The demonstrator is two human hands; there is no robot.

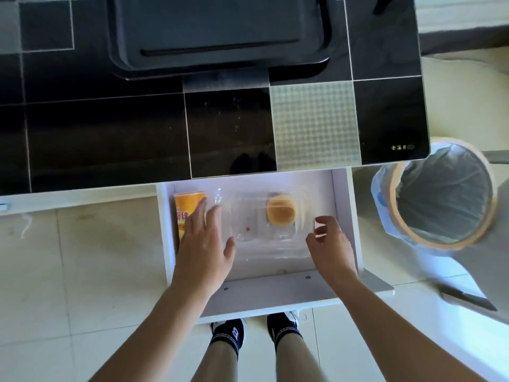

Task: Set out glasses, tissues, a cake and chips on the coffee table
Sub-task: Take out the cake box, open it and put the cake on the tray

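A black glass table (110,128) with a dark tray (214,31) on it overhangs the back of the open white drawer (344,216) in front of me; a lined bin (440,194) stands to the right on the tiled floor, and my shoes (228,330) show below the drawer front. Inside the drawer, an orange chips can (184,210) lies along the left wall, partly under my left hand (203,244), whose fingers are spread flat and hold nothing. The cake (281,210), round and golden, sits in a clear plastic box (264,219) between my hands. My right hand (330,241) hovers at the box's right edge, fingers loosely curled and holding nothing.
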